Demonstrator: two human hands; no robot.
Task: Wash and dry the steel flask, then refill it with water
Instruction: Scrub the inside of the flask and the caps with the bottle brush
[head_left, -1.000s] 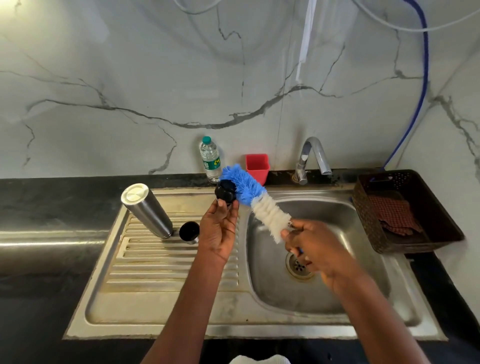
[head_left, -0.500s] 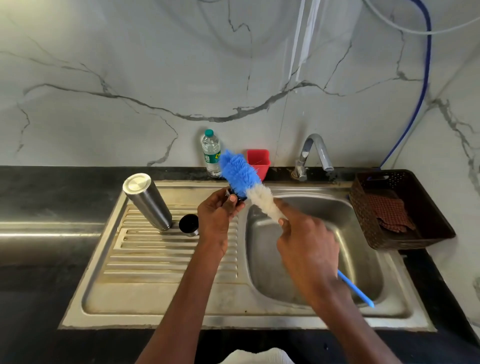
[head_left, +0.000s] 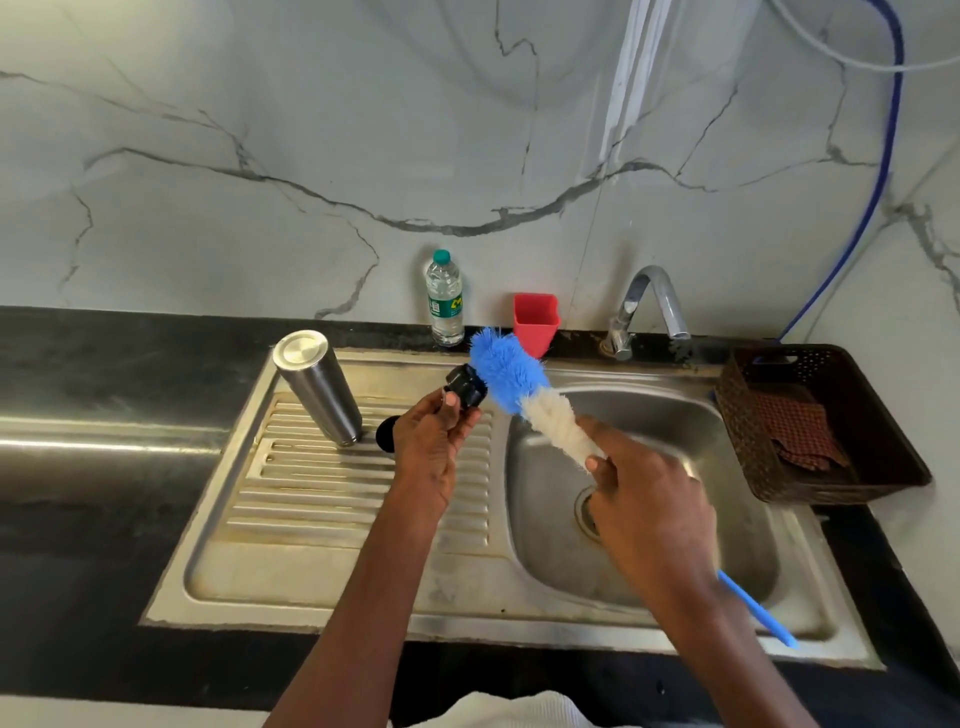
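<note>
Upside down on the ribbed draining board stands the steel flask (head_left: 318, 387), a plain brushed-metal cylinder with its flat base facing up and its body leaning slightly to the left. It is in neither hand; it stands to the left of the left hand (head_left: 434, 444), apart from it. Just beside its lower end lies a small black round piece (head_left: 385, 435), partly hidden behind that hand.

The left hand pinches a black cap (head_left: 466, 385) between thumb and fingertips, holding it above the draining board near the rim of the sink (head_left: 644, 415). The right hand (head_left: 649, 512) is curled round the handle of a bottle brush (head_left: 524, 397), gripping just below the white bristles; the blue bristle head touches the cap, and the blue handle end sticks out behind the wrist over the basin.

Against the marble wall stand a clear plastic water bottle (head_left: 444, 299) with a green cap and a red cup (head_left: 536, 322), with the tap (head_left: 649, 306) to their right. On the black counter at the far right sits a dark woven basket (head_left: 883, 415) holding a checked cloth (head_left: 802, 431).
</note>
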